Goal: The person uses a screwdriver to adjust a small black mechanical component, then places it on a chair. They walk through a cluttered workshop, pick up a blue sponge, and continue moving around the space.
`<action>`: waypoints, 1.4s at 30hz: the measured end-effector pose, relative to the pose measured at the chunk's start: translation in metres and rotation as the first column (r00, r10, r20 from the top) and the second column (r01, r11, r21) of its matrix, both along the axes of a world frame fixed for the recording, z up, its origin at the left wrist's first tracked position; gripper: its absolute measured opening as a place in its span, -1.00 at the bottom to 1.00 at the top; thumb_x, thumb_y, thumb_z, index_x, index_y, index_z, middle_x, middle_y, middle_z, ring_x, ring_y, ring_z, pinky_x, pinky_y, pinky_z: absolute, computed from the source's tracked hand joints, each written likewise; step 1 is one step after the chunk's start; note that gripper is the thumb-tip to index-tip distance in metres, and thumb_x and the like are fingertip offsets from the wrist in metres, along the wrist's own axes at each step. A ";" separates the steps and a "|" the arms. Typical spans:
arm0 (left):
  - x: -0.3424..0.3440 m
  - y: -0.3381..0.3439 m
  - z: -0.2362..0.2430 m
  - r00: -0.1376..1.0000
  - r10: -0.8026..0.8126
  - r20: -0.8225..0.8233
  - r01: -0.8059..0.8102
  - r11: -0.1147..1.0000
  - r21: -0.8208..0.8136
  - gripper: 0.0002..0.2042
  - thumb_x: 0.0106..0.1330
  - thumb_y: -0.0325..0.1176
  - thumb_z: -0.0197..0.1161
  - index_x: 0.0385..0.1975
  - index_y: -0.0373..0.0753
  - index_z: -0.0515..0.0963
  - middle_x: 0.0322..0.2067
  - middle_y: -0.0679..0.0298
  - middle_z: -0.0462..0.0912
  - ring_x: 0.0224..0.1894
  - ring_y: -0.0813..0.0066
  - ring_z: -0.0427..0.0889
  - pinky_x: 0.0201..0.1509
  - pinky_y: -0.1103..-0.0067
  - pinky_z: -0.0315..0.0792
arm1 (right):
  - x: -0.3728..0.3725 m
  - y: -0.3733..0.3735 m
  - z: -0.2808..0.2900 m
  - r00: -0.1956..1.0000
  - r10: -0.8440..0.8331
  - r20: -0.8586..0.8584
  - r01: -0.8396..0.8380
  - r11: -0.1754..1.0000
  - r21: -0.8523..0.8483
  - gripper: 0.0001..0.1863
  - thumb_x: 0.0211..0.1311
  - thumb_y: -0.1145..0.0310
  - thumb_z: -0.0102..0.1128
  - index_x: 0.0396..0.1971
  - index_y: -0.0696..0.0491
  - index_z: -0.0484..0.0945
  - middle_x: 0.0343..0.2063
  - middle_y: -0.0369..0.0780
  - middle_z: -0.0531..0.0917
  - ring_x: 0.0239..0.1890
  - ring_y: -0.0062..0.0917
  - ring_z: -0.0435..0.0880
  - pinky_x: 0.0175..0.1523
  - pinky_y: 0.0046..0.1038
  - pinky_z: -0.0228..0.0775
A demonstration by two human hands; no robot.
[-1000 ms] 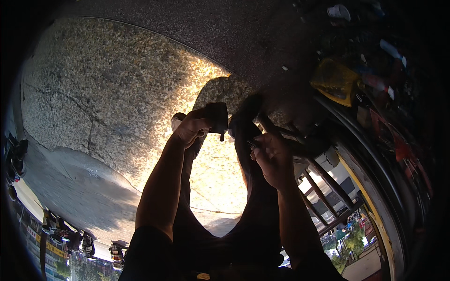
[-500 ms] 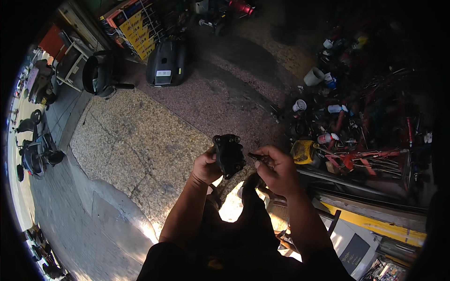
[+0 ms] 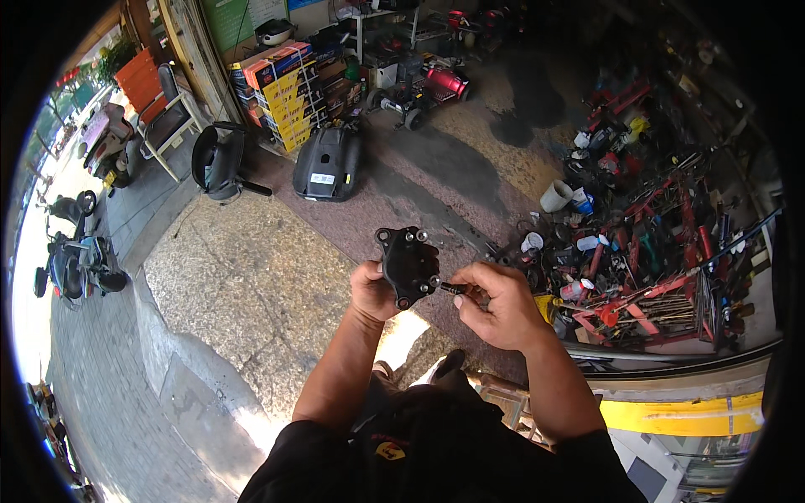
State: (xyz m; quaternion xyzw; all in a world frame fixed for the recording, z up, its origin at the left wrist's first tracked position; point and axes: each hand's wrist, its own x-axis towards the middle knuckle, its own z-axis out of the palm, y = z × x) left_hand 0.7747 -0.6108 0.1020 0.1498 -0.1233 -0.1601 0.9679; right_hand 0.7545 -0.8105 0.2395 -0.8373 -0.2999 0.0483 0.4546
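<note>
My left hand is closed round a black metal part with rounded mounting ears and several silver bolt heads or bushings, holding it up in the middle of the view. My right hand pinches a small dark cylindrical piece, its tip at or very near the lower right side of the part; I cannot tell if they touch. My legs and shoes are below my hands.
Stacked boxes, a black scooter case and wheeled machines stand at the back. Scooters and a chair are at left. A dense heap of tools and parts fills the right, bordered by a rail.
The view has swung up from my legs to the shop floor. The part is turned to show its bolt heads, and my right hand's small piece is now closer to it.
</note>
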 end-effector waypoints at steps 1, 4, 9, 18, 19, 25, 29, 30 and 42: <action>-0.002 0.002 0.001 1.000 -0.005 0.009 0.005 1.000 -0.001 -0.19 -0.10 -0.07 0.25 0.20 -0.44 0.32 0.06 -0.09 0.50 0.02 0.08 0.59 -0.08 0.32 0.61 | -0.002 0.002 0.001 1.000 -0.007 -0.007 0.007 1.000 0.005 -0.82 0.07 0.55 0.25 -0.30 0.25 0.55 -0.45 -0.18 0.63 -0.44 -0.58 0.61 -0.29 -0.53 0.46; -0.005 0.004 0.002 0.999 -0.005 0.044 0.006 1.000 -0.010 -0.19 -0.10 -0.06 0.25 0.19 -0.44 0.33 0.08 -0.08 0.50 0.06 0.09 0.56 0.10 0.30 0.52 | -0.006 0.004 0.000 0.998 0.018 0.054 -0.018 1.000 0.003 -0.83 0.07 0.55 0.25 -0.31 0.24 0.55 -0.45 -0.18 0.62 -0.44 -0.57 0.61 -0.31 -0.52 0.46; -0.007 0.010 0.005 0.998 0.012 0.068 -0.017 0.998 0.067 -0.19 -0.11 -0.05 0.26 0.18 -0.44 0.35 0.10 -0.07 0.50 0.10 0.10 0.54 0.25 0.32 0.37 | -0.009 0.009 0.003 0.995 0.025 0.093 -0.024 1.000 -0.014 -0.82 0.05 0.56 0.26 -0.30 0.24 0.55 -0.47 -0.18 0.61 -0.48 -0.54 0.61 -0.35 -0.52 0.45; -0.001 0.020 0.001 0.995 -0.013 0.097 0.003 0.996 0.093 -0.20 -0.12 -0.06 0.26 0.17 -0.42 0.37 0.08 -0.06 0.52 0.08 0.13 0.56 0.22 0.36 0.40 | -0.006 0.017 0.008 0.982 0.038 0.184 -0.024 0.997 -0.075 -0.79 0.03 0.53 0.25 -0.28 0.22 0.55 -0.41 -0.10 0.63 -0.46 -0.38 0.66 -0.34 -0.43 0.50; -0.001 0.020 0.002 0.994 -0.014 0.110 0.005 0.996 0.085 -0.21 -0.13 -0.07 0.25 0.17 -0.42 0.37 0.07 -0.06 0.53 0.07 0.13 0.56 0.22 0.37 0.41 | -0.005 0.018 0.011 0.983 0.033 0.180 -0.019 0.997 -0.080 -0.78 0.02 0.51 0.25 -0.28 0.22 0.55 -0.40 -0.07 0.64 -0.44 -0.31 0.68 -0.31 -0.39 0.51; -0.001 0.026 0.001 0.991 -0.058 0.118 0.057 0.998 0.010 -0.22 -0.19 -0.18 0.29 0.16 -0.43 0.38 0.10 -0.08 0.52 0.07 0.08 0.56 0.23 0.33 0.40 | 0.000 0.025 0.021 0.981 0.028 0.193 -0.020 0.999 -0.045 -0.80 0.03 0.51 0.24 -0.29 0.21 0.54 -0.43 -0.09 0.62 -0.47 -0.33 0.66 -0.35 -0.38 0.49; -0.002 0.032 -0.006 0.994 -0.057 0.088 0.057 0.998 0.003 -0.22 -0.20 -0.19 0.29 0.14 -0.43 0.40 0.04 -0.07 0.56 0.02 0.10 0.59 0.17 0.35 0.45 | 0.006 0.035 0.027 0.978 0.018 0.207 -0.012 1.000 -0.028 -0.80 0.01 0.54 0.24 -0.31 0.21 0.54 -0.44 -0.10 0.62 -0.49 -0.34 0.65 -0.37 -0.38 0.47; -0.002 0.032 -0.006 0.996 -0.030 0.079 0.029 0.999 0.018 -0.23 -0.20 -0.15 0.27 0.12 -0.43 0.41 0.00 -0.07 0.58 -0.02 0.09 0.61 0.14 0.36 0.47 | 0.007 0.038 0.029 0.976 0.021 0.214 -0.018 1.000 -0.018 -0.80 0.01 0.55 0.24 -0.31 0.21 0.54 -0.45 -0.10 0.62 -0.49 -0.35 0.65 -0.38 -0.39 0.47; -0.003 0.028 -0.002 0.987 -0.123 0.105 0.143 0.967 -0.210 -0.27 -0.03 -0.04 0.19 0.20 -0.30 0.35 0.07 -0.04 0.50 -0.06 0.18 0.56 -0.32 0.45 0.44 | 0.007 0.044 0.022 0.982 0.024 0.188 -0.022 1.000 -0.014 -0.82 0.02 0.59 0.22 -0.32 0.23 0.52 -0.45 -0.11 0.61 -0.50 -0.41 0.63 -0.38 -0.43 0.46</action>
